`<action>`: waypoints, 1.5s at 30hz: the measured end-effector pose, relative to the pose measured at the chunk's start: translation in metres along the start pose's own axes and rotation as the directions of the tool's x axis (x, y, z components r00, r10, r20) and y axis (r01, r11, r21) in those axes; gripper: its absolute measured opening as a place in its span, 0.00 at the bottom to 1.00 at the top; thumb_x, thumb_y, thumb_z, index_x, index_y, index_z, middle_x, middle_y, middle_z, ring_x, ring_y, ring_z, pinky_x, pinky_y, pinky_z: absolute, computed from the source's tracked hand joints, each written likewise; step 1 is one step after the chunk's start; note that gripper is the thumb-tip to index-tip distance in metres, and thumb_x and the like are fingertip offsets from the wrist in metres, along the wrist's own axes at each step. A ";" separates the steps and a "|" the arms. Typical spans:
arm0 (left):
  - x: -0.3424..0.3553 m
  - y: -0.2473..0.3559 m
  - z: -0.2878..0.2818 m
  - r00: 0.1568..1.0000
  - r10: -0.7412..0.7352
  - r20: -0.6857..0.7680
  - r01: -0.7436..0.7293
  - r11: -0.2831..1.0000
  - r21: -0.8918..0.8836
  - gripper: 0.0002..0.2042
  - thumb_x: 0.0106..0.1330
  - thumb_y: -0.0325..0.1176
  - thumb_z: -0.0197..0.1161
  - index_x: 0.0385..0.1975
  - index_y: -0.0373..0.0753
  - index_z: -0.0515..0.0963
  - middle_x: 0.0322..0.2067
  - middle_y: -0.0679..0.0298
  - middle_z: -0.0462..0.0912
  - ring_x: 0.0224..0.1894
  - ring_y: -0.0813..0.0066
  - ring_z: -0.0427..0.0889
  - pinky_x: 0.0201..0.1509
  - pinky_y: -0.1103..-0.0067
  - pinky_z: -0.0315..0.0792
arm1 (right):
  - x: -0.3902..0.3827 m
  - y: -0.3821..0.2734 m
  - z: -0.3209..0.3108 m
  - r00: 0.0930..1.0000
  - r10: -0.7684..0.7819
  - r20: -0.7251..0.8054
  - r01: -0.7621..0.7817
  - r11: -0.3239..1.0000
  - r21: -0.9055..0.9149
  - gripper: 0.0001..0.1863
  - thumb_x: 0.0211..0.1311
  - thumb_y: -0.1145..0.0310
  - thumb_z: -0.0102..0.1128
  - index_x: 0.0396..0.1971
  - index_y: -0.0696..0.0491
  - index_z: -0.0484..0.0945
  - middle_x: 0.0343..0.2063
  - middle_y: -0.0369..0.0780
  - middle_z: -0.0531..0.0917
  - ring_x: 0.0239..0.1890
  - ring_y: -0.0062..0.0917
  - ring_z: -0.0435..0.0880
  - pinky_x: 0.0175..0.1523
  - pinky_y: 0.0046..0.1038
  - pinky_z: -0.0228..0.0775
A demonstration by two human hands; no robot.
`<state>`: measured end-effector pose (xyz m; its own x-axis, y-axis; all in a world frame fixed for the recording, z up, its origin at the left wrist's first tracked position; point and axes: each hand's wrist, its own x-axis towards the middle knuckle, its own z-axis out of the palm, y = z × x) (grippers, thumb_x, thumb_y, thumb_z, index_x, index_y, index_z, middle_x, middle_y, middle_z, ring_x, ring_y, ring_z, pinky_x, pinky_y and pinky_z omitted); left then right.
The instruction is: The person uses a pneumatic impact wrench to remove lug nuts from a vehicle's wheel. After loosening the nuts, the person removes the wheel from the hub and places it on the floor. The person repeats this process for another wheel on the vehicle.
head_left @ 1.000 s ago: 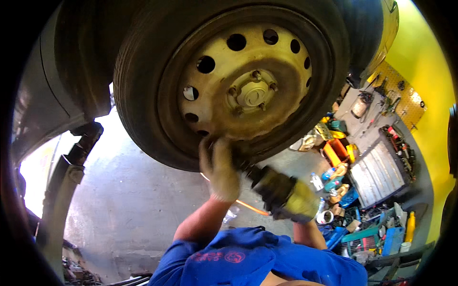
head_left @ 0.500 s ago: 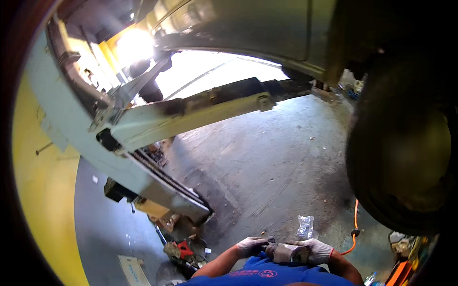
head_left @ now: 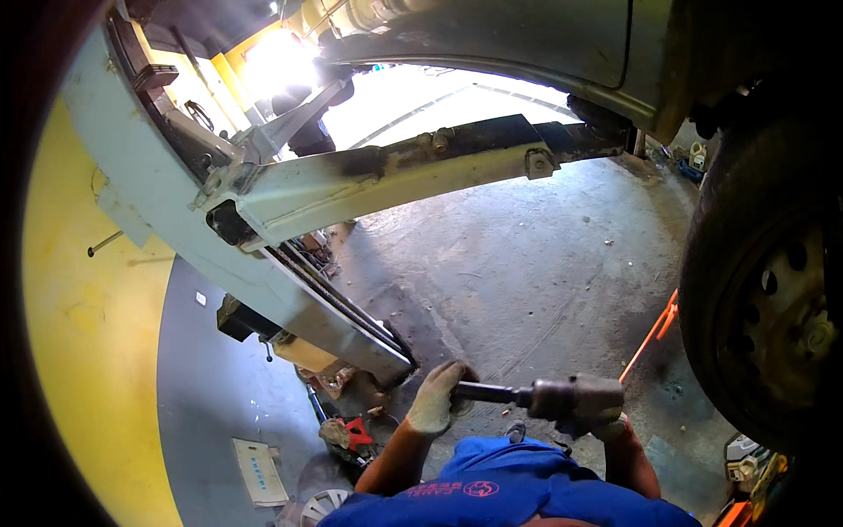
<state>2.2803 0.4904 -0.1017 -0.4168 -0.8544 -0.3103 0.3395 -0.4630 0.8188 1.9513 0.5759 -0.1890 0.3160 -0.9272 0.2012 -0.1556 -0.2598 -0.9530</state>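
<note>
My left hand (head_left: pixel 436 397), in a pale knit glove, is closed around the end of a dark extension bar (head_left: pixel 490 393) on an impact wrench (head_left: pixel 575 397), held crosswise in front of my blue shirt. My right hand (head_left: pixel 606 427), also gloved, grips the wrench from below, largely hidden behind its body. At the right hangs a raised car's wheel (head_left: pixel 702 290) with a steel rim, to the right of the tool and above it.
A lift post (head_left: pixel 281 325) and its arm (head_left: pixel 395 187) stand at the left, under the car body (head_left: pixel 492 44). An orange hose (head_left: pixel 650 334) runs right of me. A red tool (head_left: pixel 356 430) lies by the post; a yellow wall (head_left: pixel 79 307) rises at the far left.
My view has swung left from facing the wheel to the lift post. Both hands have left the wheel; the wrench is now level, with my left hand on its extension.
</note>
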 end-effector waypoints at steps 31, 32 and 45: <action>0.144 0.318 0.034 0.545 0.681 0.489 -0.537 -0.164 0.827 0.15 0.62 0.28 0.65 0.49 0.38 0.82 0.42 0.55 0.84 0.44 0.59 0.85 0.52 0.70 0.78 | -0.028 0.037 0.033 0.967 0.082 -0.242 0.160 0.543 0.824 0.31 0.56 0.31 0.61 0.32 0.48 0.77 0.22 0.37 0.77 0.28 0.30 0.75 0.41 0.37 0.65; 0.144 0.318 0.034 0.492 0.672 0.554 -0.517 -0.286 0.807 0.15 0.62 0.28 0.65 0.49 0.38 0.82 0.42 0.55 0.84 0.44 0.59 0.85 0.51 0.70 0.78 | -0.028 0.037 0.034 0.962 0.077 -0.262 0.184 0.529 0.829 0.31 0.56 0.31 0.61 0.31 0.48 0.76 0.22 0.37 0.77 0.28 0.30 0.75 0.41 0.36 0.65; 0.149 0.315 0.039 0.593 0.669 0.448 -0.321 -0.313 0.894 0.13 0.63 0.33 0.66 0.46 0.37 0.79 0.42 0.53 0.86 0.44 0.59 0.86 0.50 0.68 0.79 | -0.018 -0.033 0.027 0.923 0.205 -0.326 0.119 0.653 0.748 0.26 0.58 0.42 0.70 0.37 0.52 0.79 0.24 0.37 0.83 0.25 0.24 0.82 0.31 0.30 0.75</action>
<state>2.2924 0.2264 0.1283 -0.3974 -0.7110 0.5802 -0.7258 0.6304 0.2753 1.9763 0.6087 -0.1675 -0.0456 -0.9969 0.0638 0.6365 -0.0783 -0.7673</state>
